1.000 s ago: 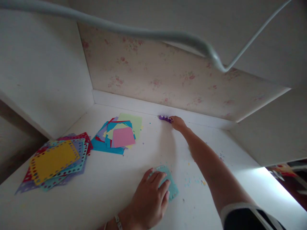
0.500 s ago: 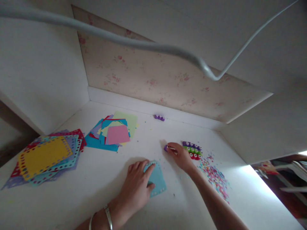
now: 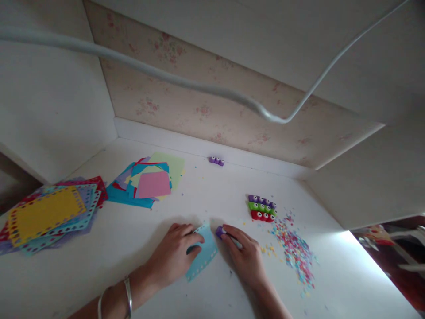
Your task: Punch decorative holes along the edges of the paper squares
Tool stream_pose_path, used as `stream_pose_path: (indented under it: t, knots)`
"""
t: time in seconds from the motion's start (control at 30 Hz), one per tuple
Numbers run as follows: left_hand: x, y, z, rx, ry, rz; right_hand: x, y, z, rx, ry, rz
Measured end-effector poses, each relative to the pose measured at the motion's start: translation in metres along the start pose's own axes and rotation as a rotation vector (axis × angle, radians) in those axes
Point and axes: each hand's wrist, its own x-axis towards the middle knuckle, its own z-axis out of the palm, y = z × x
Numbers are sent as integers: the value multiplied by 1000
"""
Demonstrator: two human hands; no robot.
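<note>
My left hand grips a light blue sheet of paper by its left side, thumb and fingers closed on it. Small holes run along the sheet's upper and lower edges. Just right of the paper, my right hand is closed around a small purple paper punch. The punch's end points at the paper's right edge, and I cannot tell whether they touch. Rows of purple, green and red punches with round eye-like tops stand beyond my right hand.
Colourful paper confetti is scattered on the right of the white table. Sheets with punched borders are piled at far left, and plain coloured sheets behind. More purple punches sit by the back wall. A white cable hangs across above.
My right hand has come nearer with the purple punch, down and left to the paper's edge. The light blue sheet has shifted left and turned in my left hand.
</note>
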Motion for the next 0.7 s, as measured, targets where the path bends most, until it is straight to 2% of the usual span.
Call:
stream_pose_path:
  t: [0.3,0.47,0.7]
  knots:
    - [3,-5,4,6,16,-3,-1,7,0,17,34,-49]
    - [2,-4,3,-167,11,-33,-3,8,0,6,35,-68]
    - [4,-7,1,-344,-5,-134,-10,10,6,75,84,144]
